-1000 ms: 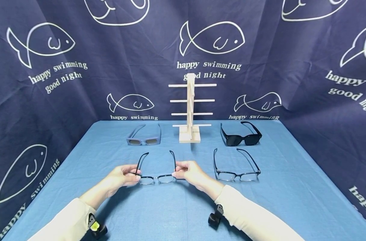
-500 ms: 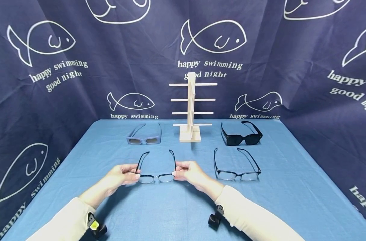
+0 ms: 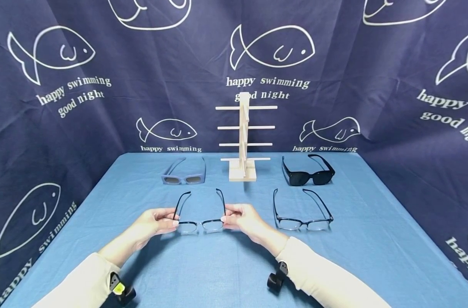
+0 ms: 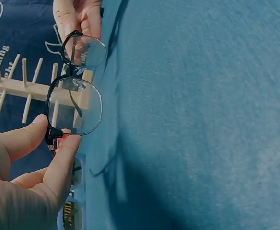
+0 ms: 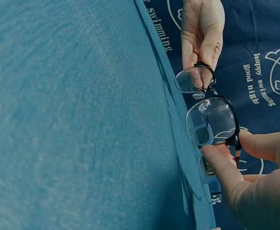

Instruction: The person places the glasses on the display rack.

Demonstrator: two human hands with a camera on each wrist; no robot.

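Both hands hold one pair of eyeglasses [image 3: 199, 223] with a black upper rim and clear lenses, its temples unfolded and pointing away. My left hand [image 3: 157, 221] pinches the left hinge corner between thumb and fingers. At the opposite corner my right hand [image 3: 243, 220] pinches the frame the same way. In the left wrist view the near lens [image 4: 77, 108] shows a thin lower rim, and a shadow falls on the cloth below the glasses. The right wrist view shows the thumb and fingers at the black end piece [image 5: 233, 140].
A wooden rack [image 3: 243, 137] with several crossbars stands at the back middle. Purple-blue sunglasses [image 3: 184, 179] lie to its left, black sunglasses [image 3: 311, 177] to its right. Another pair of black-framed eyeglasses [image 3: 303, 224] lies right of my right hand. A fish-print curtain [image 3: 180, 85] borders the blue cloth [image 3: 234, 273].
The held eyeglasses and both hands have shifted very slightly upward in the head view. The grip is the same, and the other glasses and the rack have stayed put.
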